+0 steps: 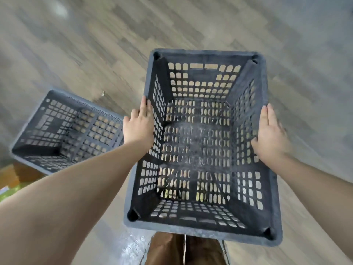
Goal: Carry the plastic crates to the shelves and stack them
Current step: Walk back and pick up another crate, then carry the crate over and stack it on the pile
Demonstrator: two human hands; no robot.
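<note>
- Your left hand lies flat against the outer left rim of the dark grey, rectangular perforated plastic crate. The fingers are straight and point forward along the rim; nothing is curled round it.
- Your right hand presses the opposite, right rim of the same crate. The fingers are extended along the outside and the thumb rests on the inner face of the wall. This grip is wide and flat as well.
- The crate is clamped between your two palms, open side up, in front of your body and above the grey wood-plank floor. The planks show through its lattice base. The crate holds nothing.
- A second dark grey perforated plastic crate is at your left, beyond your left forearm, apart from the held crate. It appears tilted; what it rests on cannot be told.
- Brown cardboard shows at the left edge, just below the second crate.
- Brown trousers are visible under the near rim of the held crate.
- The frame is motion-blurred, particularly across the floor.
</note>
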